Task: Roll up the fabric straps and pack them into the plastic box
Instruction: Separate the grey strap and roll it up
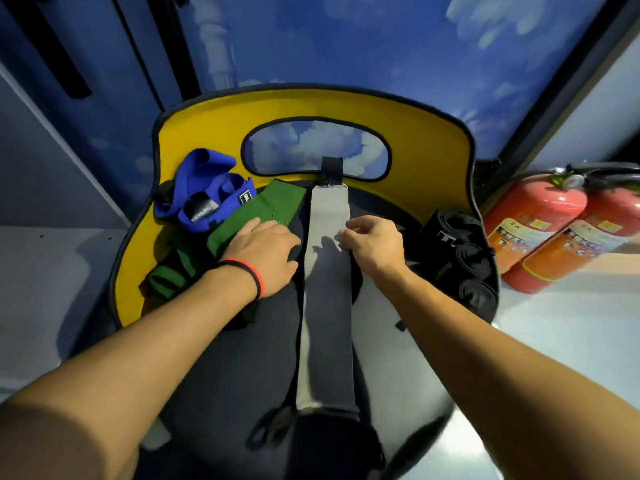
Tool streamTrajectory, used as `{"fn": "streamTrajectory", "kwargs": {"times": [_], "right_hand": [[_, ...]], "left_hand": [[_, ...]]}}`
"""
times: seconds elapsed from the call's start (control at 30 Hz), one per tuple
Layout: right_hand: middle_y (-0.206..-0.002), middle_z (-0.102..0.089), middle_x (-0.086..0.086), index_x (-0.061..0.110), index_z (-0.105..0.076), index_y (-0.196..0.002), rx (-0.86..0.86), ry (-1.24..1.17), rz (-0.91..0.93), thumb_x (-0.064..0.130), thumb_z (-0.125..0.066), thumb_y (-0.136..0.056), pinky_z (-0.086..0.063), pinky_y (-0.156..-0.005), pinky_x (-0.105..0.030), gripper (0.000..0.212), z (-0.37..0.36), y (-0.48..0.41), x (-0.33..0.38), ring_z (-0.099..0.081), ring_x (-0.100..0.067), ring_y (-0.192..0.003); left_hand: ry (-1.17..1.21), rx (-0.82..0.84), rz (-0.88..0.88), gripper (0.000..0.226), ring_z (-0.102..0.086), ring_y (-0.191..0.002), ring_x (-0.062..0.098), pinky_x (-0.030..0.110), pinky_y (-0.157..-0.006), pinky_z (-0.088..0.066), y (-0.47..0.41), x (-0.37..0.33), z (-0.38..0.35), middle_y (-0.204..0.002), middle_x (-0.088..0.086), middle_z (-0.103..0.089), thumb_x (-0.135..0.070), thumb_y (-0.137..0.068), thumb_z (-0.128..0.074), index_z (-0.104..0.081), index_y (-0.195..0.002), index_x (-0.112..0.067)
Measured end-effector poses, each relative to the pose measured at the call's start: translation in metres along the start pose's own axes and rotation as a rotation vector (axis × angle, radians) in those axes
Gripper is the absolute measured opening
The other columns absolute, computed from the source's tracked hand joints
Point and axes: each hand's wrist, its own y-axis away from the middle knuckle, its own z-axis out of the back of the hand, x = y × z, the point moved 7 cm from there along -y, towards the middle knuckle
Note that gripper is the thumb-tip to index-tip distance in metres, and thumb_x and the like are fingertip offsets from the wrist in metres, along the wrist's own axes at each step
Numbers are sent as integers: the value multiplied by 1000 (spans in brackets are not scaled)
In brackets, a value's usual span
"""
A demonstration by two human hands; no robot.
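Grey strap (327,271) lies flat, unrolled, lengthwise on the tabletop (225,358). Right hand (372,245) fingers pinch its right edge. Left hand (266,251) lies flat with straight fingers on the green strap (263,211). Likely soft, light and floppy; take one end with both hands and roll tight.

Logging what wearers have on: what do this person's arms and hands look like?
Bare forearms, no sleeves or gloves. The left hand has two thin wristbands, one red, one black. The right hand wears nothing.
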Motion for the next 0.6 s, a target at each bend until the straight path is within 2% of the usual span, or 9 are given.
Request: {"fn": "streamTrajectory", "kwargs": {"times": [0.07,0.13,0.2,0.3,0.47,0.53,0.6], "right_hand": [[-96,-74,6,19,-77,-109,38,45,37,30,-74,-88,-59,-84,-33,24,7,28,1,-69,-10,-89],[-91,-72,10,20,-77,-107,73,89,80,31,-73,-89,-59,-86,-33,21,14,57,1,-69,-9,-89],[-90,-69,11,20,-77,-108,128,141,103,31,-73,-89,-57,-84,-29,23,18,86,-2,-68,-10,-90],[-98,-71,6,21,-75,-113,256,210,99,35,-75,-88,-53,-81,-26,28,22,125,-14,-67,-14,-93],[-103,-75,1,18,-77,-104,371,353,180,34,-74,-89,-51,-81,-30,22,25,179,-32,-67,-20,-96],[-101,-76,1,19,-78,-101,404,365,166,39,-72,-91,-50,-80,-30,23,25,195,-41,-66,-19,-94],[-101,-75,3,22,-79,-102,431,350,159,39,-71,-93,-46,-74,-21,20,24,208,-50,-65,-14,-90]], "left_hand": [[244,-6,30,40,-52,-128,22,38,-109,-40,25,-9,5,-138,-3,-57,-38,-96,-59,-59,-135,-29],[421,-4,86,36,-60,-116,21,34,-100,-48,50,-15,6,-128,-1,-65,-36,-94,-65,-65,-129,-28],[499,35,119,34,-63,-106,18,29,-95,-49,74,-22,2,-120,-2,-69,-34,-92,-69,-69,-126,-27],[514,104,141,26,-62,-95,12,24,-89,-46,106,-33,-10,-111,-4,-72,-35,-91,-71,-74,-115,-26],[482,309,202,25,-64,-100,16,30,-92,-50,150,-48,-43,-104,-9,-70,-46,-92,-67,-74,-107,-28],[526,288,250,21,-66,-95,16,32,-89,-52,163,-51,-51,-99,-8,-70,-45,-92,-67,-72,-103,-28],[615,180,310,16,-66,-92,15,28,-84,-50,173,-50,-58,-95,-9,-71,-40,-90,-71,-70,-103,-31]]}}
